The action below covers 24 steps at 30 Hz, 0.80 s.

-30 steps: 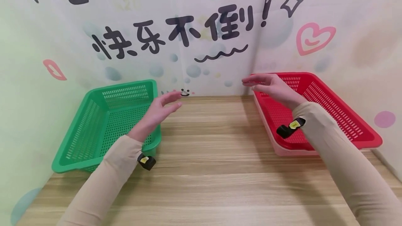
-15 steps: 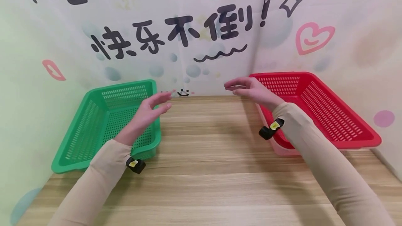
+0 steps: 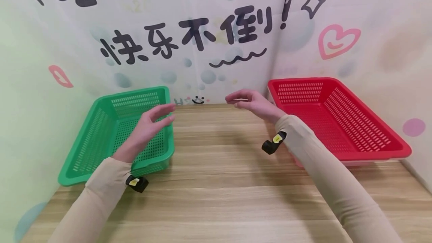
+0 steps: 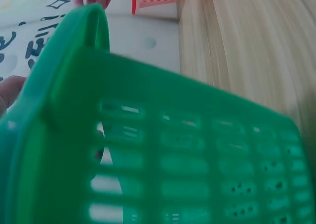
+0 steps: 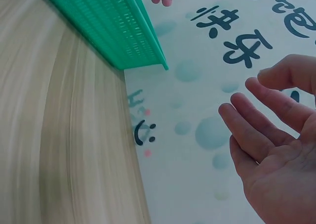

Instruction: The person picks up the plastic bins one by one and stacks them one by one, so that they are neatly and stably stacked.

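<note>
In the head view my left hand (image 3: 145, 128) hovers over the right side of a green basket (image 3: 116, 134), fingers relaxed and holding nothing. My right hand (image 3: 254, 103) is raised above the table, just left of a red basket (image 3: 341, 123), its fingers loosely bent around nothing. The right wrist view shows the right palm (image 5: 281, 169) bare, thumb and fingers apart from any object. The green basket's slotted wall (image 4: 148, 135) fills much of the left wrist view and hides most of the left hand. No items show inside either basket.
A wooden table (image 3: 219, 198) runs between and in front of the baskets. Behind it hangs a white printed backdrop (image 3: 202, 14) with black lettering. Black wrist cameras (image 3: 136, 183) are strapped over beige sleeves (image 3: 320, 160).
Both hands have shifted left. The right hand has moved from above the red basket's left side to beside it; the left has moved further over the green basket. Neither has taken hold of anything.
</note>
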{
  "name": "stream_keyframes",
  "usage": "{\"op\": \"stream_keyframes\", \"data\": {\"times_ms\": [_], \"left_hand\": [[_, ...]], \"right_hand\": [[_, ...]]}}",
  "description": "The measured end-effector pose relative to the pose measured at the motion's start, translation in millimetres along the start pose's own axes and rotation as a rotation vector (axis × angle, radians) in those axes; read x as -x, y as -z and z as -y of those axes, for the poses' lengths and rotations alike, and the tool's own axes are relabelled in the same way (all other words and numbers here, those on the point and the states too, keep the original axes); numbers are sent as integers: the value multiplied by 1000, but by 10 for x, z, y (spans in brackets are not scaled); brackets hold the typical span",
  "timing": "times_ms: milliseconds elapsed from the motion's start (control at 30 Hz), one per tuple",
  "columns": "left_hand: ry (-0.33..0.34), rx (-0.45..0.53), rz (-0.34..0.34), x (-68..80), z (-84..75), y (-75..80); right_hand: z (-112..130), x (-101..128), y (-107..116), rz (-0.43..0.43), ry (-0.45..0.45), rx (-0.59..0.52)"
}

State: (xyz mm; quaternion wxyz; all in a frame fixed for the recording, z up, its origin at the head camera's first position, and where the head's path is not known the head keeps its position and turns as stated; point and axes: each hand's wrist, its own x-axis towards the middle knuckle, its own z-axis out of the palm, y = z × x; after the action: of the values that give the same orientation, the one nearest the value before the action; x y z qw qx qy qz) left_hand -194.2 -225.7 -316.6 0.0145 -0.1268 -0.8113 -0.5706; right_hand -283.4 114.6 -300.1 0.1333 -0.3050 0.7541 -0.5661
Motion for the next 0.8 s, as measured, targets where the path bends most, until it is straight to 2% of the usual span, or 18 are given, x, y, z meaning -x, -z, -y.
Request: {"op": "stream_keyframes", "data": {"times_ms": [367, 800], "left_hand": [[-2, -14, -20, 158, 100, 169], [-15, 1, -84, 363, 203, 410]], "right_hand": [[-23, -110, -272, 46, -1, -30], [-53, -326, -653, 99, -7, -61]]}}
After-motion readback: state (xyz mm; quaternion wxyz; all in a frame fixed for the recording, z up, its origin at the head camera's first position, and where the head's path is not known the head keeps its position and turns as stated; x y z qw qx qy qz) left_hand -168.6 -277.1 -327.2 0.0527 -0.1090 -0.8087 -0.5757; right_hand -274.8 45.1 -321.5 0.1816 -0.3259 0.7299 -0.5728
